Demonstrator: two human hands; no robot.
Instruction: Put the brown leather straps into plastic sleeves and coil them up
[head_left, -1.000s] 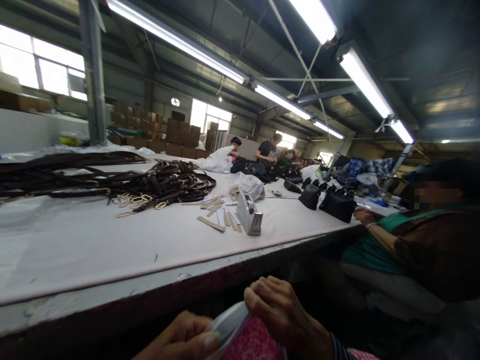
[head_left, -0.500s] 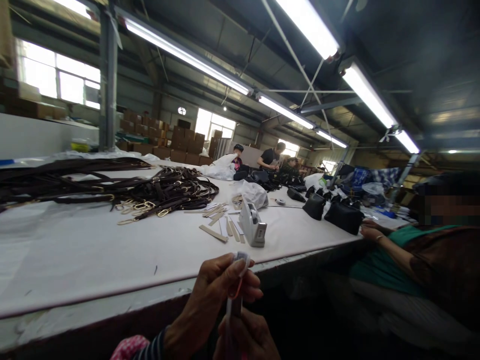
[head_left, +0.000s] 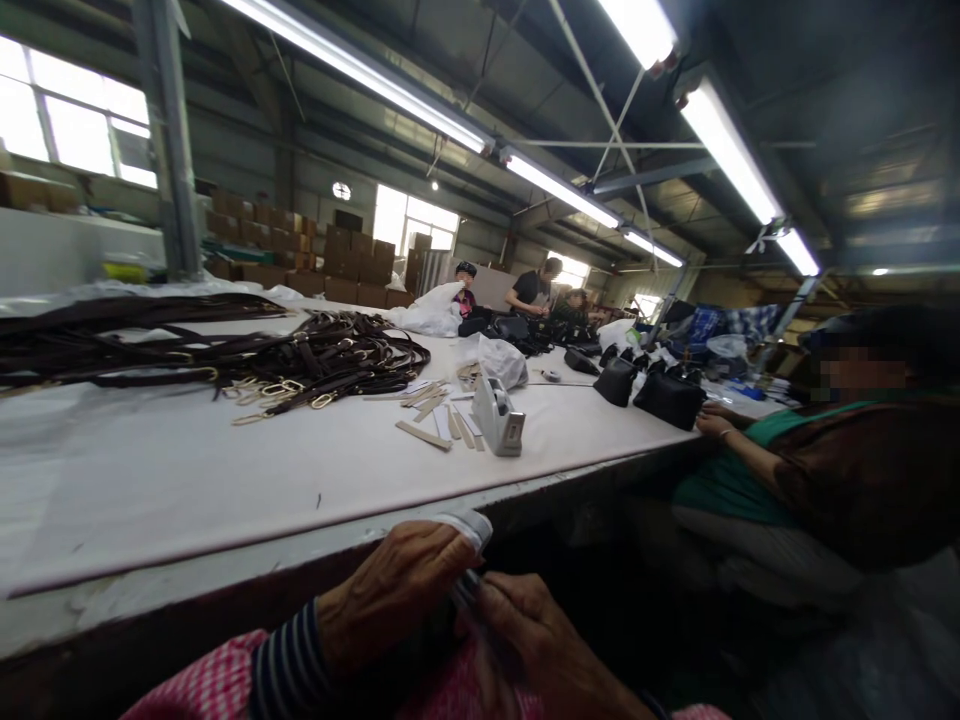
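Note:
Below the table's front edge, my left hand (head_left: 401, 585) is closed around the upper end of a dark strap (head_left: 469, 590). A whitish wrapping (head_left: 472, 525) shows at that end, just past my fingers. Lower and to the right, my right hand (head_left: 536, 625) pinches the same strap between thumb and fingers. The strap's lower part is blurred and dark, so its far end cannot be made out. On the table in front stands a grey tape dispenser (head_left: 500, 418), with several beige and white strips (head_left: 435, 415) scattered at its left.
A heap of dark straps (head_left: 330, 355) with gold-coloured buckles covers the table's left side. Black bags (head_left: 667, 398) stand at the right, by a co-worker (head_left: 787, 470) in green and brown. Other people work at the back. The white table's front edge (head_left: 300, 545) runs just beyond my hands.
My view has tilted down and turned slightly right. My left hand has turned palm-down over the wrapped end, and my right hand has come up to its right, still gripping the strap.

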